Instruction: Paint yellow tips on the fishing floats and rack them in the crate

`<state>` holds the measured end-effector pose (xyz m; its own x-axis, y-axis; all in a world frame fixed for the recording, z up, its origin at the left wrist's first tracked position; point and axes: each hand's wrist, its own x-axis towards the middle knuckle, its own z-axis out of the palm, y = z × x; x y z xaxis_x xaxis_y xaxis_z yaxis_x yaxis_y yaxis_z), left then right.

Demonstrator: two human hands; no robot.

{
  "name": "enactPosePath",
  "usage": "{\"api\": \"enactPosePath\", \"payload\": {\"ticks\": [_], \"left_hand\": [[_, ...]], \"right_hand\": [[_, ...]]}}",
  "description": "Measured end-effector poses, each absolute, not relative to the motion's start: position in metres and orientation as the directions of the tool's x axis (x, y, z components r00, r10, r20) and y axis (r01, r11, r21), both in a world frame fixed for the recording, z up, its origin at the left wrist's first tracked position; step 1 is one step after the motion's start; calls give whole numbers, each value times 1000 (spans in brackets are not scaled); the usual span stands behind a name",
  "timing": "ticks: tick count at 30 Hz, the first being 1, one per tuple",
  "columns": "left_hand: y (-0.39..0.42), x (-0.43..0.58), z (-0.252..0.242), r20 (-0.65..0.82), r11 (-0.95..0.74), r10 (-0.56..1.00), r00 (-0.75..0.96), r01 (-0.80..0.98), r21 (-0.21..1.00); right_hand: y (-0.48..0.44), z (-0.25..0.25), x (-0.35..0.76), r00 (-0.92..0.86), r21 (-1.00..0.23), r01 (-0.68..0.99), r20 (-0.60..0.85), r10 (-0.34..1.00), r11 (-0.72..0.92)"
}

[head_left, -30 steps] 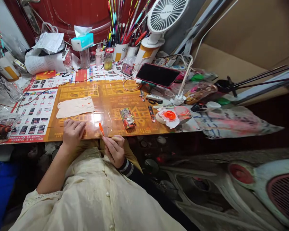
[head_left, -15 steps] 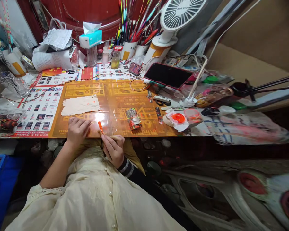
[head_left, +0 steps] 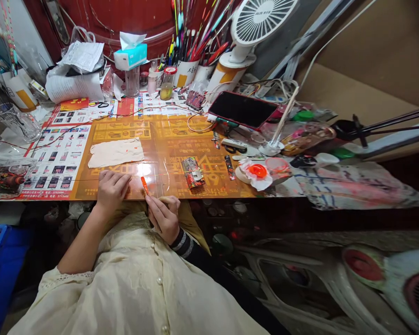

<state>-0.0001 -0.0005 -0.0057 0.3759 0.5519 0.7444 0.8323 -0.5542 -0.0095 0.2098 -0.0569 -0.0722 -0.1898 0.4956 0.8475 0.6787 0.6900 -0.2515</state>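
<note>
Near the table's front edge, my left hand (head_left: 112, 188) rests with its fingers bent and pressed together, and what they hold, if anything, is hidden. A thin dark line shows on the table just left of it. My right hand (head_left: 163, 215) is closed in a pinch around a slim paintbrush (head_left: 143, 180) with a bright orange tip, which points up and left toward my left hand. Beyond the left hand a cream cloth (head_left: 117, 152) with small orange marks lies flat. To the right is a paint-smeared small block (head_left: 193, 173).
An open pot of orange paint (head_left: 257, 171) stands at the right on crumpled white wrapping. Behind it are a phone (head_left: 242, 109), a white fan (head_left: 263, 21) and cups of brushes (head_left: 186, 72). A tissue box (head_left: 131, 56) and papers (head_left: 75, 86) stand at the back left.
The right hand and the orange-tipped paintbrush have shifted very slightly. The left hand keeps its place, and the view has moved a little.
</note>
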Motion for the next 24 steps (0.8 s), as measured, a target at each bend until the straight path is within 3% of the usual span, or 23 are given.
{"api": "enactPosePath", "payload": {"ticks": [12, 24], "left_hand": [[-1, 0, -5, 726, -547, 587, 358, 836, 30], [-10, -11, -7, 753, -497, 587, 296, 867, 46]], "right_hand": [[-58, -73, 214, -172, -269, 640, 863, 476, 719], [-56, -77, 203, -271, -209, 608, 852, 448, 766]]}}
